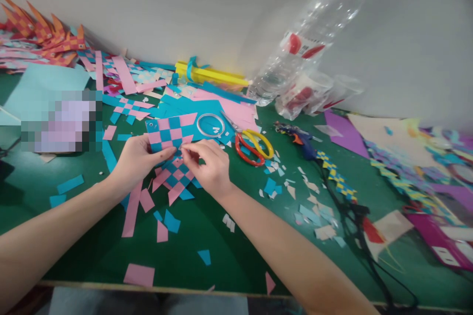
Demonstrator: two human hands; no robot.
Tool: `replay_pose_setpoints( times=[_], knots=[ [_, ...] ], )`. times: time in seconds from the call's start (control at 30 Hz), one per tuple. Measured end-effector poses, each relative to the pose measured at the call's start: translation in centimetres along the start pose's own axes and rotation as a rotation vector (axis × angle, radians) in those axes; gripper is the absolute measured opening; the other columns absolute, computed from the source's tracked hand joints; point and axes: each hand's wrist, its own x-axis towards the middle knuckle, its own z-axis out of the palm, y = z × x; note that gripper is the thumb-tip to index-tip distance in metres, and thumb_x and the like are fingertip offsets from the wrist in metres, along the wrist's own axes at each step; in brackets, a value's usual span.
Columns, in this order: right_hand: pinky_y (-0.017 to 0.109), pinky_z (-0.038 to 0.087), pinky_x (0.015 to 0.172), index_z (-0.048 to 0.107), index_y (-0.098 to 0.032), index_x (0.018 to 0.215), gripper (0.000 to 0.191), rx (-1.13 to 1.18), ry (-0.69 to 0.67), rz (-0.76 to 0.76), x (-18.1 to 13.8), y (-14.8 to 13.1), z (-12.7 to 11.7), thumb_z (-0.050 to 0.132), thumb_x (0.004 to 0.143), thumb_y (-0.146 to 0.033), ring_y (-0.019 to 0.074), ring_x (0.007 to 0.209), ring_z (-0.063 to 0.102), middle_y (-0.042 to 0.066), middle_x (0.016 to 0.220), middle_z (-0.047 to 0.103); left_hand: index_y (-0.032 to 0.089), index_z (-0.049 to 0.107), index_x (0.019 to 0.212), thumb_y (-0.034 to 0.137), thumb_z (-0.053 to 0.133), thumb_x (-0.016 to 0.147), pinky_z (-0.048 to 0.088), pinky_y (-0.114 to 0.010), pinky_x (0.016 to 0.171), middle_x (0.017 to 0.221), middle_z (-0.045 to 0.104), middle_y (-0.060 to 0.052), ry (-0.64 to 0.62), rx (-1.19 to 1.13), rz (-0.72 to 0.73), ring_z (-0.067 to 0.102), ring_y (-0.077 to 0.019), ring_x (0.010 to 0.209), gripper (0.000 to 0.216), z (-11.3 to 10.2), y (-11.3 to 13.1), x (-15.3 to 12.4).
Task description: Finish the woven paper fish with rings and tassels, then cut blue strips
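No text can be read, the label on the clear bottle being blurred.

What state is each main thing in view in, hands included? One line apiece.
Checked paper piece: held, strip ends loose at right
Left hand: closed on the piece
Right hand: fingertips closed at its lower edge
Scissors: lying down, blades seemingly together
Clear ring: lying flat
Blue glue gun: lying down; on or off unclear
Bottle: standing, red-topped
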Motion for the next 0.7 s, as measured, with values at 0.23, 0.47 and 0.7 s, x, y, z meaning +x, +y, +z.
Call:
replay_pose_setpoints(
  times=[0.23, 0.47, 0.7],
  knots=[
    [0.026, 0.046, 0.063, 0.065, -0.019, 0.079, 0.011, -0.013, -0.004, -0.013, -0.42, 0.28, 0.25, 0.059, 0.088, -0.021, 0.0095, 0.057, 0.061, -0.001, 0.063, 0.069, 0.018, 0.073, 0.077, 0.036, 0.078, 0.068, 0.053, -0.024, 0.060, 0.082, 0.074, -0.003, 0.003, 0.056, -0.008, 0.066, -0.0169, 0.070, 0.020, -0.03, 0.49, -0.14],
    [0.026, 0.045, 0.061, 0.066, -0.017, 0.077, 0.012, -0.035, -0.003, -0.047, -0.31, 0.35, 0.25, 0.060, 0.088, -0.020, 0.0094, 0.056, 0.060, -0.001, 0.062, 0.069, 0.018, 0.073, 0.082, 0.037, 0.080, 0.064, 0.056, -0.030, 0.063, 0.086, 0.075, -0.006, 0.010, 0.049, -0.011, 0.069, -0.0224, 0.077, 0.026, 0.03, 0.81, -0.20],
    [0.027, 0.045, 0.063, 0.067, -0.017, 0.080, 0.013, -0.096, -0.048, -0.098, -0.42, 0.40, 0.09, 0.058, 0.090, -0.021, 0.0104, 0.060, 0.063, 0.000, 0.064, 0.070, 0.019, 0.073, 0.079, 0.036, 0.079, 0.065, 0.054, -0.027, 0.060, 0.084, 0.075, -0.004, 0.029, 0.118, 0.017, 0.069, -0.0215, 0.074, 0.023, 0.06, 0.80, -0.20]
  ],
)
